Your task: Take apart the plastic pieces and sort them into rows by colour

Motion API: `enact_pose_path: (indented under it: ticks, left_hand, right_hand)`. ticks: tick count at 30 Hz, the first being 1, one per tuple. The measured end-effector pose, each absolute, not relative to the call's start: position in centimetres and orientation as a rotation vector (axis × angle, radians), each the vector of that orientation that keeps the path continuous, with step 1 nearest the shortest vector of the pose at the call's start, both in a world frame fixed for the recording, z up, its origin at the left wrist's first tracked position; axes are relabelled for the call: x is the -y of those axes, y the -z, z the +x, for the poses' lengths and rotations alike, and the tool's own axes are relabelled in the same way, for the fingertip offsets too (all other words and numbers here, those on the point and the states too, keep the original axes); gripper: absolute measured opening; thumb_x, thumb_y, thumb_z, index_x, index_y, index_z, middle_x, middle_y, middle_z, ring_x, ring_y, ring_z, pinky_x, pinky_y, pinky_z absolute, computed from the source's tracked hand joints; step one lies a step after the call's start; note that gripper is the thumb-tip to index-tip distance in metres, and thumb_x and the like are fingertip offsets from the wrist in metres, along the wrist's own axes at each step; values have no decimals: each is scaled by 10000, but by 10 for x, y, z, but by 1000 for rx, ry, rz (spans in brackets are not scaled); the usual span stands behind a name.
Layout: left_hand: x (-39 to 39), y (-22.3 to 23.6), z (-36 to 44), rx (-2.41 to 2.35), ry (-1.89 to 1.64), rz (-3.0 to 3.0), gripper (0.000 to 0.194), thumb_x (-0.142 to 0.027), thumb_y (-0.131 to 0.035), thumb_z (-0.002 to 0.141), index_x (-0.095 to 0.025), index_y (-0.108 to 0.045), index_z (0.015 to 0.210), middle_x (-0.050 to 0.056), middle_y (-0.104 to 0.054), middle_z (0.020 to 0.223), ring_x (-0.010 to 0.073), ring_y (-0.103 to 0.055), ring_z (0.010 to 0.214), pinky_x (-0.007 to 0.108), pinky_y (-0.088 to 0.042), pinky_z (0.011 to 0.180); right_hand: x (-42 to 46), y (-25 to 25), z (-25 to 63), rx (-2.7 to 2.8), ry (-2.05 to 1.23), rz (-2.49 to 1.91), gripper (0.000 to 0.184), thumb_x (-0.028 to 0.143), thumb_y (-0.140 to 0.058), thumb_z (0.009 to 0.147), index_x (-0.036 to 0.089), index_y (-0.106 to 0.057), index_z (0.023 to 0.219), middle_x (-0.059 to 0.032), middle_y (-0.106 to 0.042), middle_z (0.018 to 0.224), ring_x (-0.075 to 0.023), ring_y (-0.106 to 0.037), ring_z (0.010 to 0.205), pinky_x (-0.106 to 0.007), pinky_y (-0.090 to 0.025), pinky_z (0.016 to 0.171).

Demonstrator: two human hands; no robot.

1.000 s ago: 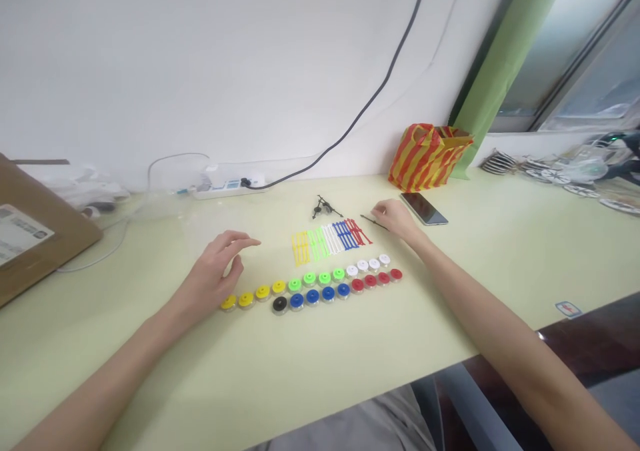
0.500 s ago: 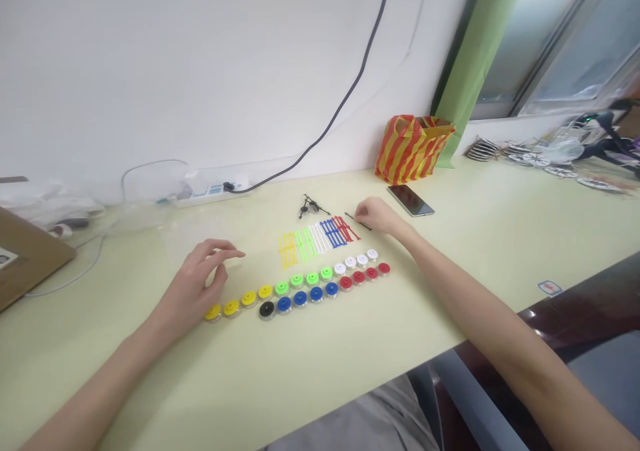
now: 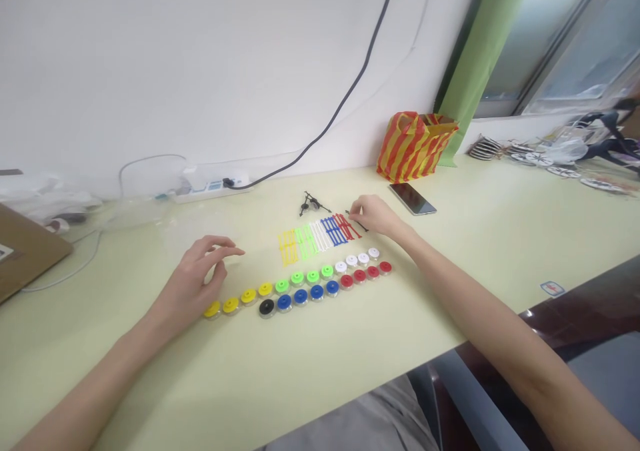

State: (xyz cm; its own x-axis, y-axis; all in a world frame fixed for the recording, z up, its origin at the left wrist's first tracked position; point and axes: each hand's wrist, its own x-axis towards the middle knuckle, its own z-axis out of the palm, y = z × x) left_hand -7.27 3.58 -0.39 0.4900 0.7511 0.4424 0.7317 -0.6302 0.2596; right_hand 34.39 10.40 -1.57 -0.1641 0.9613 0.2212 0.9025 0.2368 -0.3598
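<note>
My left hand (image 3: pixel 203 271) hovers at the left end of the disc rows with its fingers apart and nothing in them. Nearest to it is a yellow disc (image 3: pixel 212 309). My right hand (image 3: pixel 374 215) has its fingertips closed on a thin black plastic stick (image 3: pixel 363 227), whose ends show on both sides of the fingers. Beside that stick lie red sticks (image 3: pixel 345 225), then blue sticks (image 3: pixel 333 231), white sticks (image 3: pixel 320 235), green sticks (image 3: pixel 305 241) and yellow sticks (image 3: pixel 288 247), side by side.
Two rows of discs include green (image 3: pixel 297 277), white (image 3: pixel 352 260), black (image 3: pixel 267 307), blue (image 3: pixel 301 296) and red (image 3: pixel 359 276). Farther back are black parts (image 3: pixel 314 204), a phone (image 3: pixel 413 199), a striped bag (image 3: pixel 416 147) and a power strip (image 3: pixel 210 191). A cardboard box (image 3: pixel 30 257) stands left.
The black stick has turned slightly under my right fingertips, which have shifted a little to the left. My left hand stays almost still. The whole view has tilted slightly.
</note>
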Motion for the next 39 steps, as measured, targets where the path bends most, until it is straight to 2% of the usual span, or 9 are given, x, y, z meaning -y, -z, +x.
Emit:
enact_pose_path:
  ticks: [7, 12, 24, 32, 39]
  left_hand:
    - [-35, 3, -71, -1325, -858, 2673, 292, -249, -432, 945, -277, -668, 1114, 57, -607, 1206, 248, -598, 1133, 381, -515, 905]
    - [-35, 4, -71, -1328, -847, 2671, 291, -250, -428, 948, -273, -669, 1110, 58, -602, 1216, 250, -589, 1147, 383, -508, 910]
    - [-33, 1, -69, -1333, -834, 2644, 293, -273, -421, 951, -265, -669, 1106, 67, -602, 1215, 253, -583, 1150, 393, -501, 917]
    - [-33, 1, -69, -1350, -821, 2640, 295, -275, -415, 956, -267, -671, 1103, 65, -595, 1226, 251, -586, 1140, 371, -502, 858]
    - [-34, 2, -70, -1350, -817, 2654, 301, -272, -405, 966, -269, -668, 1115, 65, -593, 1231, 250, -577, 1157, 379, -486, 900]
  right_hand:
    - [-101, 13, 340, 2156, -255, -1676, 87, 210, -694, 872, 169, -767, 847, -69, -767, 935, -182, -668, 837, -271, -457, 804]
    - [-97, 9, 334, 2209, -183, -1691, 109, 177, -677, 867, 190, -785, 884, -64, -772, 958, -204, -671, 907, -280, -448, 824]
    - [-92, 8, 330, 2253, -113, -1788, 142, 121, -638, 855, 191, -761, 845, -99, -758, 963, -248, -657, 974, -301, -429, 825]
    - [-95, 12, 327, 2231, -104, -1800, 153, 130, -622, 875, 195, -760, 864, -92, -753, 975, -236, -655, 955, -294, -420, 808]
    - [-94, 12, 327, 2229, -111, -1775, 136, 164, -629, 894, 191, -763, 895, -92, -756, 993, -233, -652, 973, -290, -417, 821]
